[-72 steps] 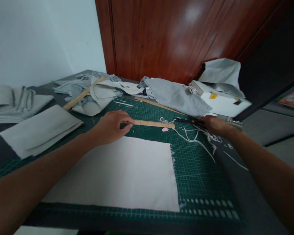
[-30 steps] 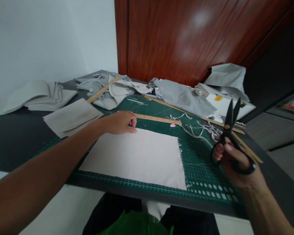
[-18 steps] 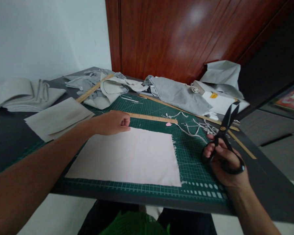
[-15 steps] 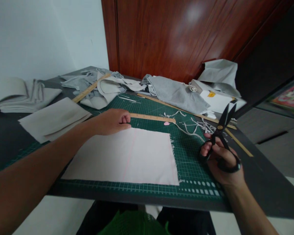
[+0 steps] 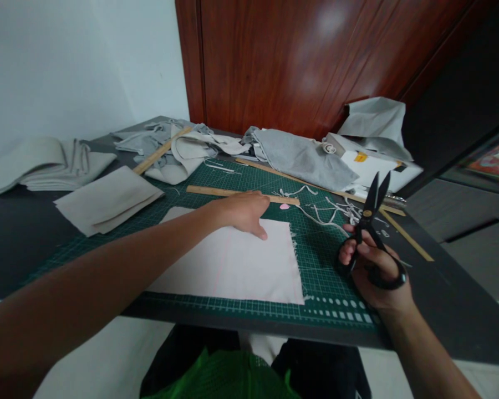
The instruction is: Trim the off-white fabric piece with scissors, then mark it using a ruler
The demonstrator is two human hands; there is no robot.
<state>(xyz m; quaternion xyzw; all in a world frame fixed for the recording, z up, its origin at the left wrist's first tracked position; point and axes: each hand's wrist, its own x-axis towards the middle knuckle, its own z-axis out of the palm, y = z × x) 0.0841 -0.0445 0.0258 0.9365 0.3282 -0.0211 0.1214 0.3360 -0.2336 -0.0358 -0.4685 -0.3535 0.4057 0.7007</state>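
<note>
— White cloth (image 5: pixel 233 266), flat on the green cutting mat (image 5: pixel 322 266). How far along?

— Partway, I'd judge. Right edge ragged, threads showing; pale cords and scraps (image 5: pixel 349 210) strewn beyond it. Faint pinkish lines on the cloth, no cut visible along them.

— Left hand (image 5: pixel 247 212)?

— Seems to grip nothing; thumb spread from the fingers. Thumb over the cloth, fingers at the wooden ruler (image 5: pixel 208 191), which lies just past the cloth's far edge. Cannot tell whether it presses on either.

— Right hand (image 5: pixel 378 271)?

— Closed round the handles of the black scissors (image 5: pixel 368 214). Blades parted, tips upward, well apart from the cloth. No cutting at this moment.

— What is left?

— Going by how things lie: lined cloth uncut across its middle, scraps ungathered.

— Containers?

— One seen: white box (image 5: pixel 368 172), back right, yellow tab on its side. Grey sheet material (image 5: pixel 376 119) above it; resting on top or coming out, cannot tell. Inside hidden. Coil of white cord (image 5: pixel 328 148) by its left end. Folded cloth (image 5: pixel 108 199) at left lies loose, in no container.
</note>
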